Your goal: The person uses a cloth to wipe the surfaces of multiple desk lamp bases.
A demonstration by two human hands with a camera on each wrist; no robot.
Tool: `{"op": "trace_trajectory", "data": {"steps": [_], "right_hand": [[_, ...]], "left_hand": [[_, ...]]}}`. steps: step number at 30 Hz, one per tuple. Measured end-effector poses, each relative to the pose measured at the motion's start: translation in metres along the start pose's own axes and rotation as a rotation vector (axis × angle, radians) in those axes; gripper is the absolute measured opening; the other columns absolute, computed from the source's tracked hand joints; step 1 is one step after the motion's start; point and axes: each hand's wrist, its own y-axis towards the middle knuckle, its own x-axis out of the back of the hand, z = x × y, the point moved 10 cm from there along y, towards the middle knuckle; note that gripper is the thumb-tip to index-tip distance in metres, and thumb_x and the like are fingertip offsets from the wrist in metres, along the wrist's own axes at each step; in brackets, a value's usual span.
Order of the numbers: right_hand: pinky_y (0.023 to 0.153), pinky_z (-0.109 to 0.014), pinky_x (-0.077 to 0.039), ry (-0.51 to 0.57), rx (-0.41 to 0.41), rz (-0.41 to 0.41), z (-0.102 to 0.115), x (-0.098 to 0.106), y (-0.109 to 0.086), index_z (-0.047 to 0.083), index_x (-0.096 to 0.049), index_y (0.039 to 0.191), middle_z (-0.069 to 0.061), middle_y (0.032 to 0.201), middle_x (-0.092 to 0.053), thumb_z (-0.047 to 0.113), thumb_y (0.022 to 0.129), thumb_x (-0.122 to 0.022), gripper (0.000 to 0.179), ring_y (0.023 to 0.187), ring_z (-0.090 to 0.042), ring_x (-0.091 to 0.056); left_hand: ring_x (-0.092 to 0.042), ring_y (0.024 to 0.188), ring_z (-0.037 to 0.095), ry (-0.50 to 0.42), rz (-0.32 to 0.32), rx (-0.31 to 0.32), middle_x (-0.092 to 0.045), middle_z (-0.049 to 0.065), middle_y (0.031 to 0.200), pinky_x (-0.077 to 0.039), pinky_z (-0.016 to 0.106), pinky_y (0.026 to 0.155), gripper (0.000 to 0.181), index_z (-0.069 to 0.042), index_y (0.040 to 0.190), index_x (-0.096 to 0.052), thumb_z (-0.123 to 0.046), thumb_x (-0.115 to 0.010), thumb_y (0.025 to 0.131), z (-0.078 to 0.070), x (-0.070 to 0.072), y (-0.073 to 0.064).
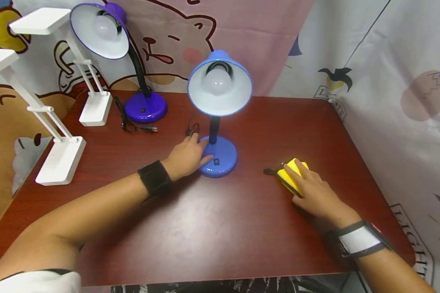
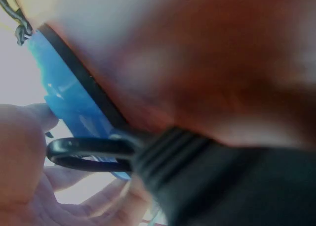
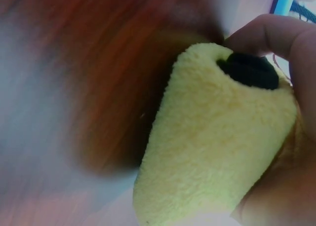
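Note:
My left hand [image 1: 189, 158] grips the left side of the round base of a blue desk lamp [image 1: 225, 156], thumb over its front and fingers at its back. In the left wrist view the blue base [image 2: 74, 87] shows its black bottom edge, with fingers [image 2: 106, 201] beside it. The lamp's white-lined shade faces me, with a bulb inside. Farther right, my right hand [image 1: 317, 195] holds a folded yellow cloth [image 1: 287, 179] with dark edging and a loop. Up close in the right wrist view, the cloth [image 3: 217, 137] is fluffy and dark inside its fold.
A purple desk lamp [image 1: 146, 108] stands at the back left, its black plug cord [image 1: 128, 122] coiled beside it. Two white folding lamps [image 1: 60, 162] line the left side of the brown table [image 1: 205, 228]. Printed fabric [image 1: 388, 101] hangs behind and to the right.

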Motion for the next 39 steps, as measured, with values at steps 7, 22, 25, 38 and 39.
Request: {"op": "trace_trajectory", "data": {"steps": [7,22,25,38,39], "right_hand": [[0.082,-0.072,-0.047,-0.013,-0.022,0.011,-0.005,-0.003,0.015,0.02,-0.02,0.16,-0.022,0.163,-0.02,0.011,0.077,-0.073,0.099,0.13,-0.056,-0.043],[0.094,-0.055,-0.051,0.181,0.095,-0.313,0.089,0.054,0.096,0.023,-0.037,0.155,-0.012,0.156,-0.041,0.017,0.085,-0.071,0.078,0.128,-0.035,-0.052],[0.097,-0.054,-0.05,0.136,0.156,-0.236,0.115,0.041,0.112,0.025,-0.033,0.157,-0.013,0.158,-0.038,0.02,0.087,-0.069,0.079,0.132,-0.036,-0.05],[0.097,-0.054,-0.052,-0.075,0.379,-0.139,0.151,0.015,0.077,0.023,-0.041,0.153,-0.014,0.158,-0.037,0.02,0.082,-0.079,0.081,0.126,-0.041,-0.053],[0.097,-0.055,-0.052,-0.075,0.366,-0.144,0.15,0.015,0.08,0.023,-0.039,0.154,-0.014,0.158,-0.036,0.02,0.082,-0.079,0.082,0.126,-0.041,-0.053]], "left_hand": [[-0.06,0.111,0.034,-0.078,0.062,-0.055,-0.055,0.02,0.125,-0.058,0.05,0.083,0.063,-0.008,0.142,-0.055,-0.051,-0.059,0.097,-0.008,-0.012,0.032],[-0.044,0.138,0.033,-0.355,0.293,-0.188,-0.05,0.013,0.149,-0.034,0.051,0.115,0.071,-0.016,0.153,-0.04,-0.05,-0.062,0.095,0.019,-0.027,0.039],[-0.046,0.136,0.03,-0.363,0.288,-0.195,-0.053,0.009,0.149,-0.035,0.05,0.114,0.07,-0.018,0.153,-0.041,-0.05,-0.063,0.094,0.022,-0.029,0.04],[-0.046,0.138,0.026,-0.383,0.282,-0.191,-0.051,0.007,0.15,-0.034,0.046,0.116,0.07,-0.018,0.152,-0.043,-0.051,-0.064,0.094,0.025,-0.029,0.042],[-0.047,0.138,0.026,-0.388,0.281,-0.19,-0.052,0.007,0.15,-0.034,0.047,0.116,0.069,-0.017,0.152,-0.043,-0.05,-0.064,0.094,0.025,-0.028,0.042]]}}
